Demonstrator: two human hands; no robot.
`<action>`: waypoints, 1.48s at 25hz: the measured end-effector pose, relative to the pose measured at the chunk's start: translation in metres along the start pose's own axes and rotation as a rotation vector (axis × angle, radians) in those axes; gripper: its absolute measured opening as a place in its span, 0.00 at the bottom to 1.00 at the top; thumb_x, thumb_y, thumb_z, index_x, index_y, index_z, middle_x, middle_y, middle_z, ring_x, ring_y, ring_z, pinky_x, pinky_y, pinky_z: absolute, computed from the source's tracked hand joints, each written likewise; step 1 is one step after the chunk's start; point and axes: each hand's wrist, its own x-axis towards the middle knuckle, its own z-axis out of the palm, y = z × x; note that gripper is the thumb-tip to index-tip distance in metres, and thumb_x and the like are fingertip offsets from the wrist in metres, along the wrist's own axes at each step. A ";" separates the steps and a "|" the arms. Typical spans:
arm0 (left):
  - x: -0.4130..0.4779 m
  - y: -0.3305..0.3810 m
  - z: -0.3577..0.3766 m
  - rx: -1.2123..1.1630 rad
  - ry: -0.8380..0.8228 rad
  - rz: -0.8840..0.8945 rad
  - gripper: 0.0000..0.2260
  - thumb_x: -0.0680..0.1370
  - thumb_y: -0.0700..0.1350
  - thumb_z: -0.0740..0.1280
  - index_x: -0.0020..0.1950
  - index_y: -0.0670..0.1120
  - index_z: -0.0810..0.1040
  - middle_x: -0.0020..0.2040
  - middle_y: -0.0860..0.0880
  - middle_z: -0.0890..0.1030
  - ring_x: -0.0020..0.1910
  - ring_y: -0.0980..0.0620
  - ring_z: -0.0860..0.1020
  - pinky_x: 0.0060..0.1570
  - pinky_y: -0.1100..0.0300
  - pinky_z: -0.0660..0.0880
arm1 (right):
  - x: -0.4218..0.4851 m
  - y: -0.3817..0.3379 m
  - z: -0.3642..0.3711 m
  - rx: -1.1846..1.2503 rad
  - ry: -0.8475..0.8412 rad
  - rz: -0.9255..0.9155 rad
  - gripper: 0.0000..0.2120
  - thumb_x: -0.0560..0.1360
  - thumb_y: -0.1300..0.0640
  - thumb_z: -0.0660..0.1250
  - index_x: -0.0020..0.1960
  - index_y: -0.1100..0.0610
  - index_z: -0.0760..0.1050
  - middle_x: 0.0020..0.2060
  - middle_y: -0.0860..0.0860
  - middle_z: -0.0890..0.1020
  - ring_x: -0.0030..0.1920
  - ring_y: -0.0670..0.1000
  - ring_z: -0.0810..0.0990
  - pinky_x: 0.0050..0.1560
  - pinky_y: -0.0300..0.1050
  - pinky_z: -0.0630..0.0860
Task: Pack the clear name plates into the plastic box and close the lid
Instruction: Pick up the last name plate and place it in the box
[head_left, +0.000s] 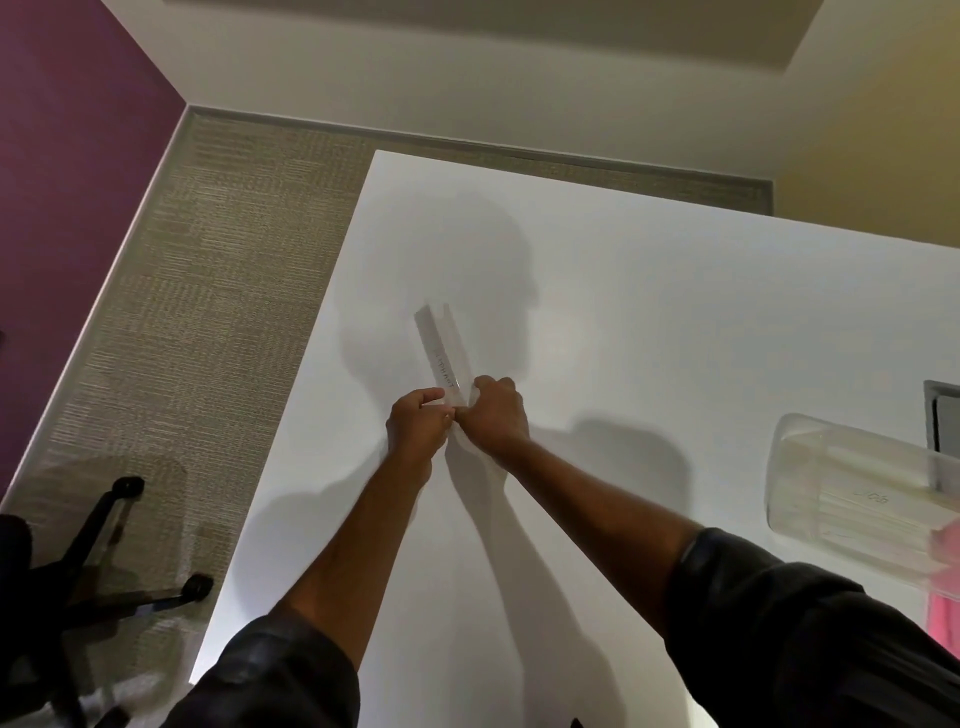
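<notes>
A clear name plate (441, 348), long and folded with faint lettering on it, points away from me over the middle of the white table (649, 312). Both hands grip its near end: my left hand (418, 423) pinches it from the left, my right hand (496, 413) closes on it from the right, and the two hands touch. The clear plastic box (857, 488) stands at the right edge of the view, cut off by the frame, with pale plates faintly showing inside. I cannot see its lid.
The table's left edge runs diagonally beside carpeted floor (218, 291). A black office chair base (104, 561) stands on the floor at lower left. A grey cable hatch (940, 415) sits in the table behind the box. Something pink (945, 608) shows at the right edge.
</notes>
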 end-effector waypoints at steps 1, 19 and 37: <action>0.000 -0.001 0.002 -0.024 -0.039 -0.011 0.18 0.82 0.34 0.70 0.71 0.43 0.80 0.67 0.42 0.84 0.62 0.39 0.85 0.64 0.43 0.84 | 0.002 0.003 -0.003 -0.034 0.011 -0.019 0.19 0.78 0.50 0.73 0.66 0.57 0.78 0.61 0.57 0.76 0.63 0.60 0.78 0.58 0.56 0.83; 0.024 0.007 -0.027 0.720 0.015 0.567 0.32 0.76 0.37 0.78 0.79 0.45 0.75 0.79 0.41 0.73 0.78 0.40 0.72 0.73 0.40 0.75 | 0.029 0.054 -0.089 -0.318 -0.183 -0.400 0.21 0.75 0.66 0.70 0.67 0.55 0.84 0.59 0.55 0.82 0.60 0.57 0.82 0.58 0.52 0.81; -0.027 0.003 -0.005 1.067 -0.131 0.718 0.30 0.70 0.48 0.81 0.72 0.46 0.79 0.63 0.47 0.84 0.62 0.42 0.81 0.58 0.49 0.80 | 0.004 0.096 -0.143 -0.179 -0.128 -0.416 0.17 0.77 0.64 0.73 0.66 0.61 0.83 0.59 0.56 0.87 0.60 0.56 0.84 0.60 0.49 0.80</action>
